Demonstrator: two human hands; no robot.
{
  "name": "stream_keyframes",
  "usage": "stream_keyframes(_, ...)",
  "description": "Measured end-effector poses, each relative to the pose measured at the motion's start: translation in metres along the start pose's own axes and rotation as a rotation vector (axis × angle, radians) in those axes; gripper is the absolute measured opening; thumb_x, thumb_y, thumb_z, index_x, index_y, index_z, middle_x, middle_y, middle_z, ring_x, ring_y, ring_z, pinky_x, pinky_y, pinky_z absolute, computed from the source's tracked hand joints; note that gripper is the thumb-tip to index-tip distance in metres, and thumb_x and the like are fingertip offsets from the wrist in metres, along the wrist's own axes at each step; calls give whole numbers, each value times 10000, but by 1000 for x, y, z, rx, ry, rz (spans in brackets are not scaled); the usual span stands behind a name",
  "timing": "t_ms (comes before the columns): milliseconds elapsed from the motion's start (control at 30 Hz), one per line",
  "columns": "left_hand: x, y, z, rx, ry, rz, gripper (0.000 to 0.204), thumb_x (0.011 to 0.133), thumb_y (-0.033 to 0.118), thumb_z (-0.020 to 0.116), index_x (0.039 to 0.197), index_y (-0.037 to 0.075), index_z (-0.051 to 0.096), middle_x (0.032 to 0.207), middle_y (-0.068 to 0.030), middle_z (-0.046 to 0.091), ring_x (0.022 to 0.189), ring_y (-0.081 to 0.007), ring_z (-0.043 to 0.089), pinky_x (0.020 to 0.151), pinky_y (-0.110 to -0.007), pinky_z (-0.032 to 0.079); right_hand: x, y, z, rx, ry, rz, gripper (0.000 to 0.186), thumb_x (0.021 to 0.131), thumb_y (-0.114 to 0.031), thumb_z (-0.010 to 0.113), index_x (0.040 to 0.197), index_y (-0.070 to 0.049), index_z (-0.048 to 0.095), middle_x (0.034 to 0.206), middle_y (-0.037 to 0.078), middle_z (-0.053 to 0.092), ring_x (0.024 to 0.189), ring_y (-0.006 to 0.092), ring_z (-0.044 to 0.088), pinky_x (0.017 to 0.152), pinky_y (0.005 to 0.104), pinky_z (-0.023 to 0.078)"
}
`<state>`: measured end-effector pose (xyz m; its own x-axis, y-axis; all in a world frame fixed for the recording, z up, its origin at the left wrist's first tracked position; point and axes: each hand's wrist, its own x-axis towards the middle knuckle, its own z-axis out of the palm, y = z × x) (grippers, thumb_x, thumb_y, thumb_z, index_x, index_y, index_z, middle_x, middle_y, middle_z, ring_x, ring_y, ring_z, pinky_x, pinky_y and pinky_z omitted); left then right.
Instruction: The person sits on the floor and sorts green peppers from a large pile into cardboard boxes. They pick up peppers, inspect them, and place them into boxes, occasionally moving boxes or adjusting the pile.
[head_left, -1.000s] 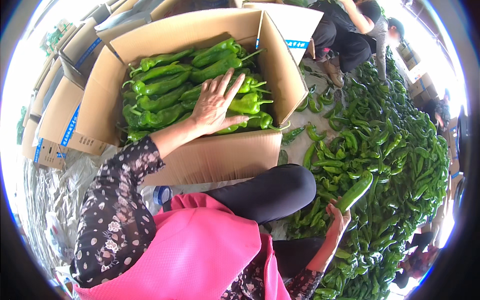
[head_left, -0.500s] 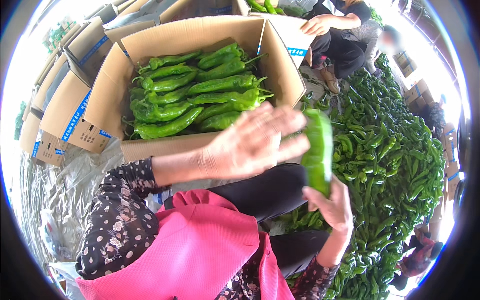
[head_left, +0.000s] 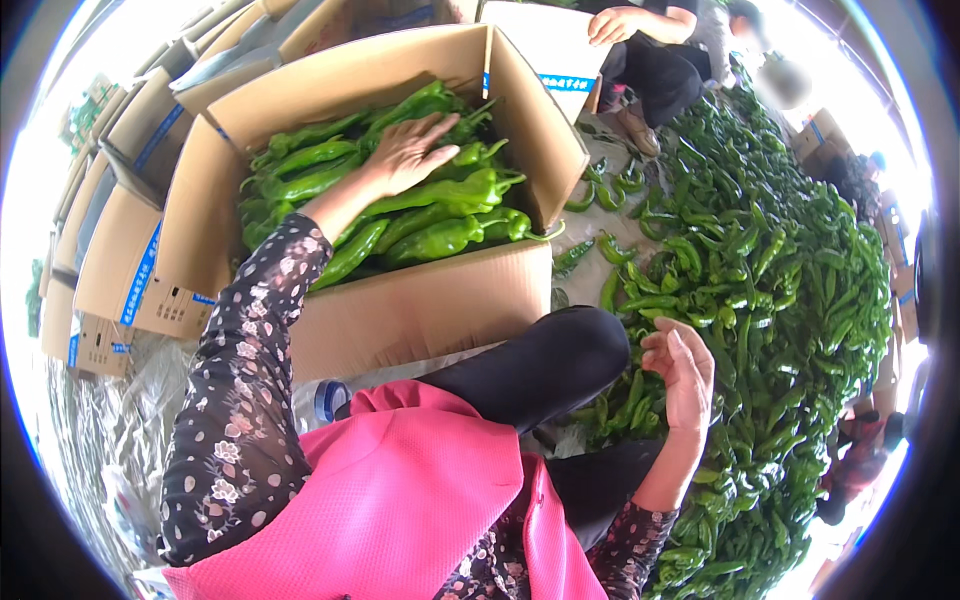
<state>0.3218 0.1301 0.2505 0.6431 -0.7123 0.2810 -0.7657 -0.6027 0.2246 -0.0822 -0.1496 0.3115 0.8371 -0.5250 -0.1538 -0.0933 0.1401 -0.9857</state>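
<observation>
My left hand (head_left: pixel 403 153) lies over the long green peppers (head_left: pixel 440 197) in the open cardboard box (head_left: pixel 420 310), its fingers stretched out across the upper rows; what is directly under the palm is hidden. The peppers lie side by side in rows, several with stems toward the right wall. My right hand (head_left: pixel 675 370) is raised beside my bent knee, over the edge of the loose pepper heap (head_left: pixel 770 330), empty, with fingers loosely curved and apart.
Stacked cardboard boxes (head_left: pixel 115 260) line the left, above crumpled plastic sheeting (head_left: pixel 110 430). At the top right a co-worker's hand (head_left: pixel 615 25) touches a white box flap, near a crouching person's dark-trousered leg (head_left: pixel 670 90). Another person (head_left: pixel 855 465) is at the lower right.
The pepper that was in my right hand has left it. My left hand swung right toward that pepper, then returned to the top of the box's rows. The co-worker's hand moved up slightly.
</observation>
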Motion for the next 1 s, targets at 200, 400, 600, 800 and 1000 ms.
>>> stream_keyframes(200,1,35,-51,-308,13,-82,530,983,363,483,1438,104,398,1469,-151,415,1349,-276,406,1116,-379,317,-63,18,-84,129,282,-38,331,937,-228,600,1151,25,607,923,113,669,717,124,614,676,263,502)
stream_keyframes(400,-50,194,-78,-519,381,90,372,1026,193,378,1277,-24,545,1216,-167,593,1093,-266,581,988,-387,422,-118,59,-195,176,789,-72,236,915,-146,612,1096,4,633,923,105,694,767,122,658,717,260,554)
stream_keyframes(600,6,342,-30,-562,-86,679,273,874,41,557,1134,-28,605,1079,-151,631,1003,-253,609,899,-355,469,-87,103,-274,-223,979,-71,381,853,-124,662,1186,42,583,1047,144,672,901,211,668,790,322,548)
stream_keyframes(800,65,369,108,-1249,-861,44,298,944,98,567,1197,-59,565,1010,-102,648,925,-172,638,854,-299,507,16,125,-370,-1049,903,73,594,711,-247,738,1224,1,572,1153,172,627,1064,319,610,938,395,480)
stream_keyframes(1000,57,386,176,-1254,-1224,-133,330,920,140,625,1186,-50,579,1014,-99,651,933,-159,632,873,-277,485,124,157,-422,-1298,737,13,482,661,-202,719,1099,-31,609,1104,150,622,1105,335,541,955,408,449)
